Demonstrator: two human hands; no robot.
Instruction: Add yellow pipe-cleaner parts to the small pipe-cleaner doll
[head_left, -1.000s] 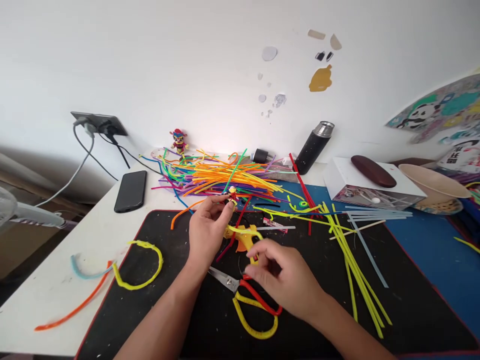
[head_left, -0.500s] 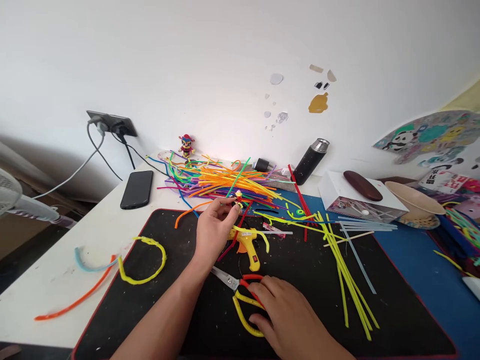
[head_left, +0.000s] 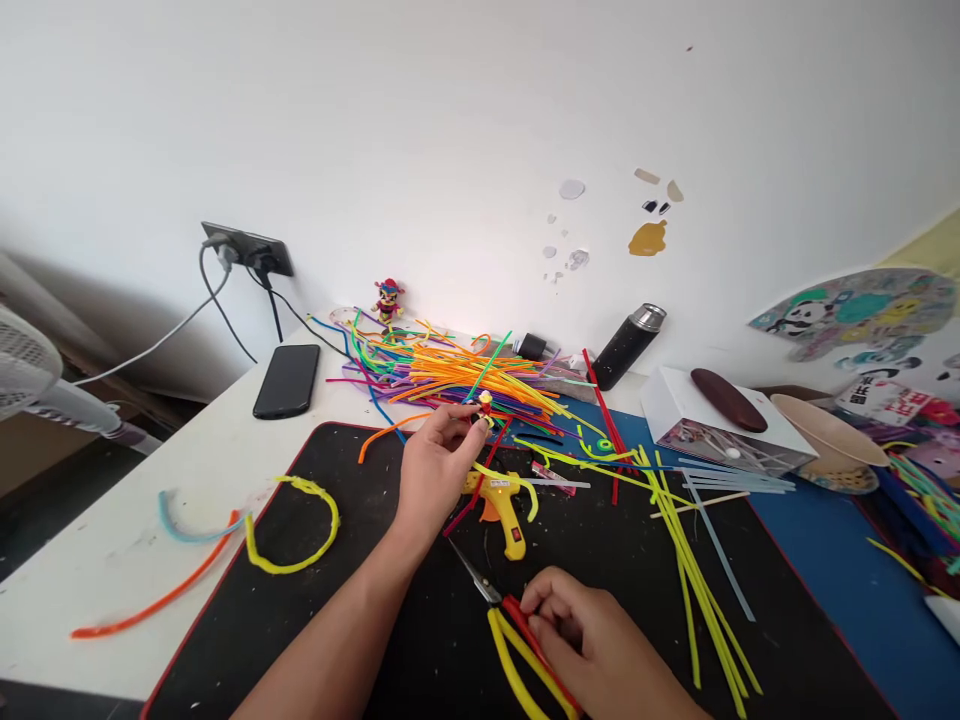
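A tiny figure with a yellow top and red body (head_left: 486,403) is pinched between the thumb and fingers of my left hand (head_left: 435,470), raised over the back of the mat. My right hand (head_left: 592,635) has its curled fingers and thumb at the red handle of a pair of scissors (head_left: 504,655). The scissors are turned partly on edge, blades together and pointing away to the left; the yellow handle loop faces left. Just past the blades lies a yellow glue gun (head_left: 512,525), with part of it behind my left hand.
Many coloured pipe cleaners (head_left: 480,368) are heaped at the back. Yellow-green pipe cleaners (head_left: 694,585) and pale glue sticks (head_left: 739,482) lie right. A phone (head_left: 286,381) and yellow loop (head_left: 334,520) are left. A black flask (head_left: 628,348) and white box (head_left: 667,400) stand behind.
My right hand has taken hold of the scissors' red handle and turned them, bringing them nearer to me. My left hand still pinches the small figure. The whole view has shifted slightly.
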